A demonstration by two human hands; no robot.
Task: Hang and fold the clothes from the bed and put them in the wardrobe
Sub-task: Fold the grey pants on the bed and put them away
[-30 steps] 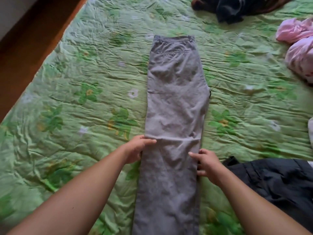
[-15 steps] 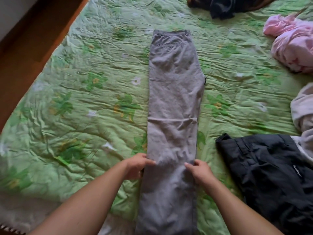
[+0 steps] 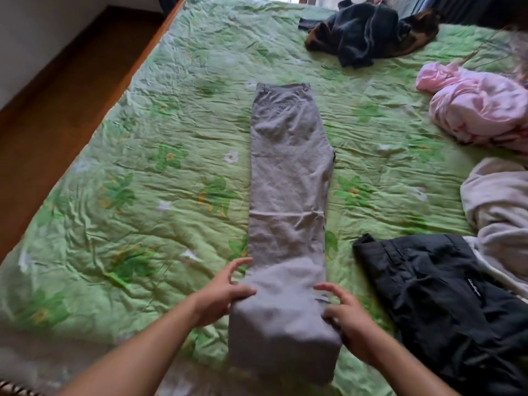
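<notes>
Grey trousers point(image 3: 288, 167) lie lengthwise on the green flowered bedspread point(image 3: 143, 195), legs laid one over the other, waistband at the far end. The near leg end is lifted off the bed and turned over towards the waistband. My left hand point(image 3: 223, 295) grips the left edge of that lifted part, thumb on top. My right hand point(image 3: 345, 318) grips its right edge, fingers curled around the cloth.
Black trousers point(image 3: 445, 304) lie crumpled at the right, near my right arm. A pale garment point(image 3: 500, 207) and a pink one point(image 3: 474, 107) lie further right. A dark heap point(image 3: 368, 32) sits at the far end. The wooden bed edge point(image 3: 57, 115) runs along the left.
Both hands slid down the legs towards me, took hold of the leg ends and lifted them off the bed, folding them forward.
</notes>
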